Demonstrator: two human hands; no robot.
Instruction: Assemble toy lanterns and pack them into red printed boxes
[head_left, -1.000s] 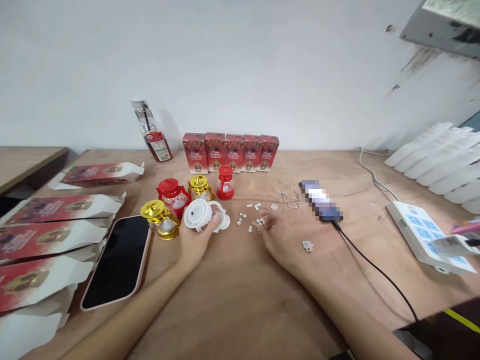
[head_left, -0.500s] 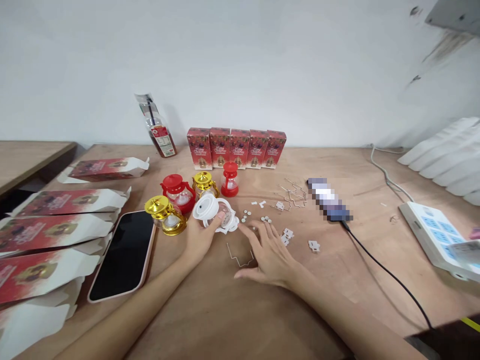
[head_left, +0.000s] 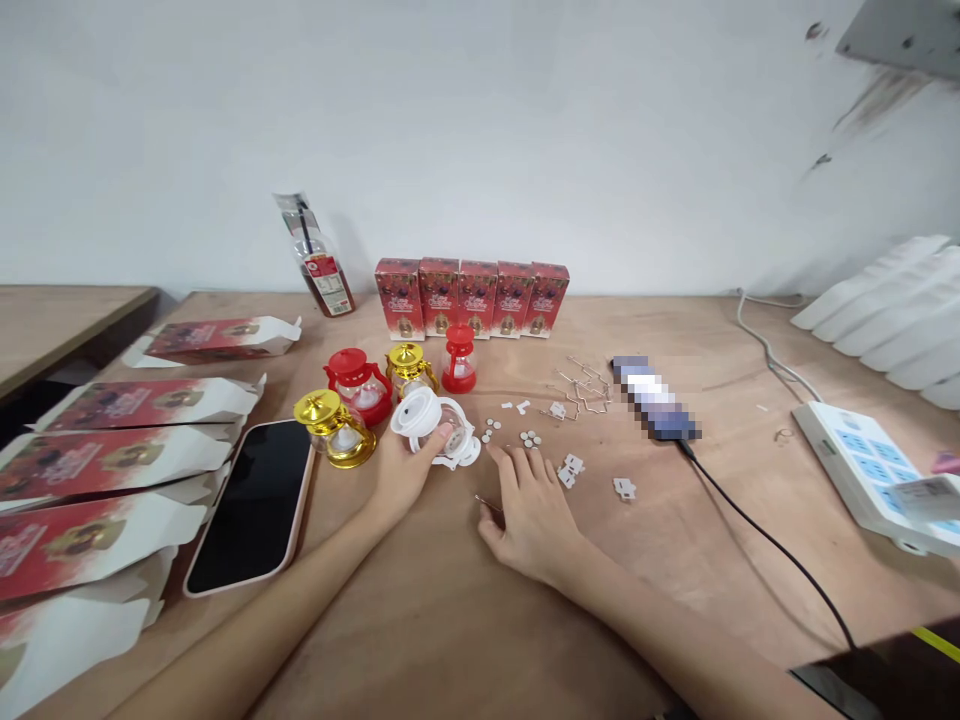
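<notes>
My left hand [head_left: 405, 470] is wrapped round a small white lantern [head_left: 421, 410] with a clear globe, which lies tilted with its base toward my right hand. My right hand [head_left: 529, 515] is low over the table, its thumb drawn in toward the fingers round a bent metal wire [head_left: 487, 503]. Only one end of this wire shows; the rest is hidden under the hand. Just beyond the right fingertips are several button cells [head_left: 530, 438], and to their right small white plastic pieces [head_left: 571, 470].
Gold lanterns [head_left: 337, 430] and red lanterns [head_left: 459, 360] stand behind the left hand. Red boxes [head_left: 476, 300] line the wall beside a bottle [head_left: 328, 285]. Opened boxes [head_left: 112, 455] and a phone [head_left: 251, 505] lie left. More wires [head_left: 589, 390], a cabled phone [head_left: 652, 400] and a power strip [head_left: 870, 470] are right.
My right hand has drawn its thumb in and closed on the bent wire, which has shifted right and is now mostly covered. My left hand still holds the white lantern in place.
</notes>
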